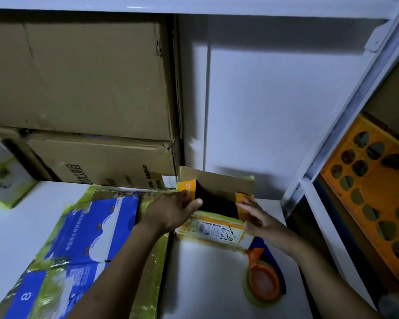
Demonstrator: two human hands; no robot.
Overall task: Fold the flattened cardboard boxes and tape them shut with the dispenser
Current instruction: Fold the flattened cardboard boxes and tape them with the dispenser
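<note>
A small orange box (pixel 211 229) stands on the white tabletop (pixel 205 284), right between the two grips. Its top is open. Inside it is all dark, so I cannot tell if anything is in there. The left grip (pixel 171 210) pinches the left flap (pixel 184 184), with the thumb on the inside edge. The right grip (pixel 256 217) pinches the right flap (pixel 241 195) the same way, but it is a bit blurry. The brown back flap (pixel 217 178) sticks up just past both grips. A white label (pixel 213 227) with black scribbles is stuck on the side of the box under the grips. The tape dispenser (pixel 263 282) lies on the tabletop near the right arm, closer to the person than the right grip. It is orange and blue, with a roll of yellow-green tape, and nothing touches it. A flat blue box (pixel 83 231) lies to the left of the left grip. It has yellow-green tape on it, and the left arm covers part of it. The picture edge cuts off its bottom. Two big brown boxes (pixel 83 84) are stacked far beyond the left grip. The print on the lower one is too hard to read. A white and green box (pixel 4 173) sits way off to the left, partly cut off. To the right of the right grip, past a metal shelf post (pixel 346 116), there is an orange crate (pixel 376 180) with round holes. What is in it is too dark to see.
</note>
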